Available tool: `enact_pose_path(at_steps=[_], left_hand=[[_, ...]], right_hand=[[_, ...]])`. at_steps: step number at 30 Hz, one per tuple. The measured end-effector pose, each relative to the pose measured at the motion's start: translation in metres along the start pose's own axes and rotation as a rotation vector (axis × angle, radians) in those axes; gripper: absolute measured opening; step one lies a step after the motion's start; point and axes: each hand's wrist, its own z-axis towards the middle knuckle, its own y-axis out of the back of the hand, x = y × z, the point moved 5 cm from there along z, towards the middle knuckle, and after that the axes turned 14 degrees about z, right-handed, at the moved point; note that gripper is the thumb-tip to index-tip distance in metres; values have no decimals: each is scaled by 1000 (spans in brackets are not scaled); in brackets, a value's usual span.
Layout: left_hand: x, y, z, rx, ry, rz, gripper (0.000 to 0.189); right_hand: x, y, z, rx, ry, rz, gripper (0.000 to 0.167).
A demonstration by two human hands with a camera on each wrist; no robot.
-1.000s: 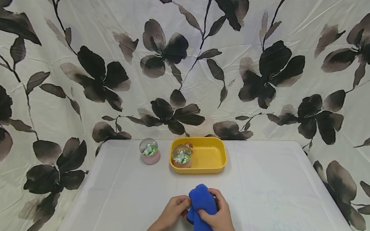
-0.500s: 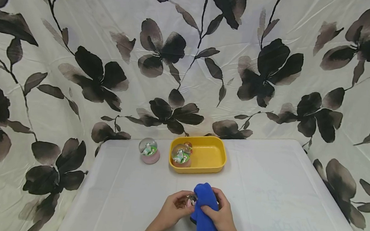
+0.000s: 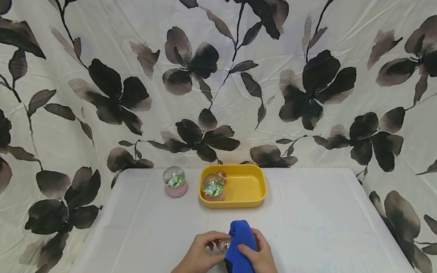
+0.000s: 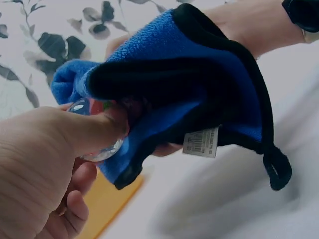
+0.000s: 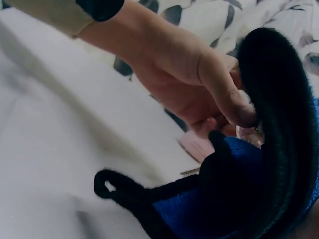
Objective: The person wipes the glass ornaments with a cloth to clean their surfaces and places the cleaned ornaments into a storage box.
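Note:
Low in the middle of the head view, my left hand (image 3: 201,254) pinches a small snow globe (image 3: 224,245) by its side. Its clear dome (image 4: 107,151), with red and green inside, shows in the left wrist view. My right hand (image 3: 261,258) grips a folded blue cloth (image 3: 244,255) with black edging, pressed against the globe's right side. A white label (image 4: 201,142) and a black loop (image 4: 277,168) hang from the cloth. Folds of cloth hide much of the globe, and the right fingers behind the cloth are mostly hidden.
Behind the hands stands a yellow tray (image 3: 244,205) holding a snow globe (image 3: 213,188) and a small reddish piece (image 3: 222,176) partly hidden behind it. Another snow globe (image 3: 176,183) with a pink base stands left of the tray. A floral sheet (image 3: 222,70) backs the white table (image 3: 310,225).
The left fingers have shifted slightly left and opened wider round the globe, which now shows beside the cloth. The right hand keeps its hold, with the cloth turned a little.

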Motion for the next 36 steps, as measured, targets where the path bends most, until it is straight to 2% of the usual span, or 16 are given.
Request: enact_pose_path(at_steps=[3, 5, 9, 13, 21, 25, 29, 32, 34, 36], left_hand=[[18, -8, 0, -3, 22, -2, 41], [25, -11, 0, 3, 31, -9, 42], [29, -12, -1, 28, 43, -63, 39], [32, -14, -1, 76, 86, -153, 37], [35, -21, -1, 222, 121, -442, 32], [38, -23, -3, 252, 171, -472, 33], [39, -23, -4, 246, 193, -490, 33], [36, -22, -4, 226, 162, -499, 39], [35, -20, -4, 192, 138, -465, 43], [33, -17, -4, 147, 115, -391, 43]], right_hand=[[1, -1, -1, -14, 26, -57, 60], [2, -1, -1, -22, 51, -93, 59], [3, -1, -1, -18, 110, -129, 58], [5, -3, -2, 20, 160, -186, 56], [13, -9, -8, 123, 238, -278, 56], [15, -13, -10, 155, 276, -339, 58], [13, -11, -8, 153, 267, -357, 58], [10, -9, -4, 137, 242, -328, 55], [8, -7, -1, 123, 225, -298, 53], [5, -4, 2, 91, 198, -247, 53]])
